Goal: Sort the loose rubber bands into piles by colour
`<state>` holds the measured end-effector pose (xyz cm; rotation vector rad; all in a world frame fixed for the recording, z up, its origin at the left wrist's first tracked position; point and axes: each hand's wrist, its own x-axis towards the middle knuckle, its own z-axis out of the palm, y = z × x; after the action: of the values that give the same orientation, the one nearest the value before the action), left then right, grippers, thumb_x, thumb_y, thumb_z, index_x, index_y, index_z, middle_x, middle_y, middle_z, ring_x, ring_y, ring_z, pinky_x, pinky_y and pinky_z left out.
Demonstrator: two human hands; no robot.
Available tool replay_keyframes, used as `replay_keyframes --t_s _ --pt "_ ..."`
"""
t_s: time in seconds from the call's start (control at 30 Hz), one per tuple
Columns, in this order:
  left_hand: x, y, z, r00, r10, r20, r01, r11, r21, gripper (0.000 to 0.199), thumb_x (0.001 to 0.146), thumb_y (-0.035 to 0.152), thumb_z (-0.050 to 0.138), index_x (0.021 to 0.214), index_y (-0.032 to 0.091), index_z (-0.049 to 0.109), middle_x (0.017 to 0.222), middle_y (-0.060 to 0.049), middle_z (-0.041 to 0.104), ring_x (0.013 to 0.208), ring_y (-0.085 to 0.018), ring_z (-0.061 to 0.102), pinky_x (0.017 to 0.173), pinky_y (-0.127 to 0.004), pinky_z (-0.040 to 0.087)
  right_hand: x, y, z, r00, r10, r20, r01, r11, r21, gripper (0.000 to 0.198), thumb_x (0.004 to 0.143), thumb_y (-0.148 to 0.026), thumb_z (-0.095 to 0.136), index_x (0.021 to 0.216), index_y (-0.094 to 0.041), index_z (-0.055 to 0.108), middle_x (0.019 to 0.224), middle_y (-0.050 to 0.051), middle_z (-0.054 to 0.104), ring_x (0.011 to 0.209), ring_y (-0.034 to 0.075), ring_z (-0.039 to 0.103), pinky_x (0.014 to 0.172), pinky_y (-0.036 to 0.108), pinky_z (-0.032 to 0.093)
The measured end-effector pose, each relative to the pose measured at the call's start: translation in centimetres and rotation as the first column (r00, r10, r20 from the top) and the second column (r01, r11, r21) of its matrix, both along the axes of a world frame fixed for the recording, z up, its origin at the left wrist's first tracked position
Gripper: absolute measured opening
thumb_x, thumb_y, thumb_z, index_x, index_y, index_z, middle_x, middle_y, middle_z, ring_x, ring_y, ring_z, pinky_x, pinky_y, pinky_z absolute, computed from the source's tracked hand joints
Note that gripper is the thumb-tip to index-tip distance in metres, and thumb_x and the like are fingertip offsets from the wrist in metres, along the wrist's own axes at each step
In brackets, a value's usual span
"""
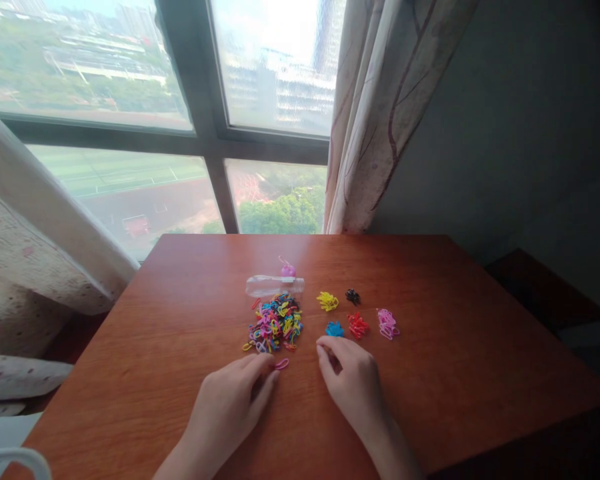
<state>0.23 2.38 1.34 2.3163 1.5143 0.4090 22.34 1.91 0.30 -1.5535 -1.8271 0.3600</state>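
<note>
My left hand [235, 393] is closed, and a pink rubber band [282, 364] sticks out at its fingertips. Just beyond it lies a mixed heap of small coloured rubber bands [275, 323]. With thumb and index finger pinched together, my right hand [353, 373] is close to the small blue pile [335, 329]; anything between those fingertips is too small to make out. Around that pile are a red pile [358, 325], a yellow pile [327, 301], a black pile [353, 297] and a pink pile [389, 324], each of one colour.
Behind the heap a clear plastic bottle [270, 286] lies on its side, with a purple cap with a loop [288, 270] beside it. The brown wooden table [180, 320] backs onto a window, with curtains [375, 113] on both sides. A white curved object [15, 457] shows at lower left.
</note>
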Motion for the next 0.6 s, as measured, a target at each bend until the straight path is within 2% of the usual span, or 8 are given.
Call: replay_keyframes --t_s 0.2,0.6 --pt "0.1 0.2 -0.2 1.0 -0.003 -0.025 0.003 1.0 0.0 0.021 0.096 0.034 0.045 0.097 0.027 0.066 0.09 0.001 0.075 0.079 -0.016 0.071 0.068 -0.022 0.05 -2.2 -2.0 -0.9 0.999 0.052 0.002 -0.052 0.997 -0.062 0.02 0.091 -0.014 0.048 0.087 -0.022 0.066 0.077 0.001 0.067 0.071 0.016 0.062 0.067 0.025 0.041" --pt "0.0 0.2 -0.7 1.0 -0.012 0.025 0.011 0.999 0.031 0.017 0.095 0.031 0.048 0.092 0.027 0.065 0.088 0.003 0.074 0.078 -0.016 0.071 0.065 -0.022 0.048 -2.2 -1.8 -0.5 0.996 0.083 0.014 -0.08 0.988 -0.129 0.018 0.089 -0.011 0.049 0.085 -0.022 0.063 0.078 0.0 0.066 0.074 0.016 0.061 0.07 0.024 0.037"
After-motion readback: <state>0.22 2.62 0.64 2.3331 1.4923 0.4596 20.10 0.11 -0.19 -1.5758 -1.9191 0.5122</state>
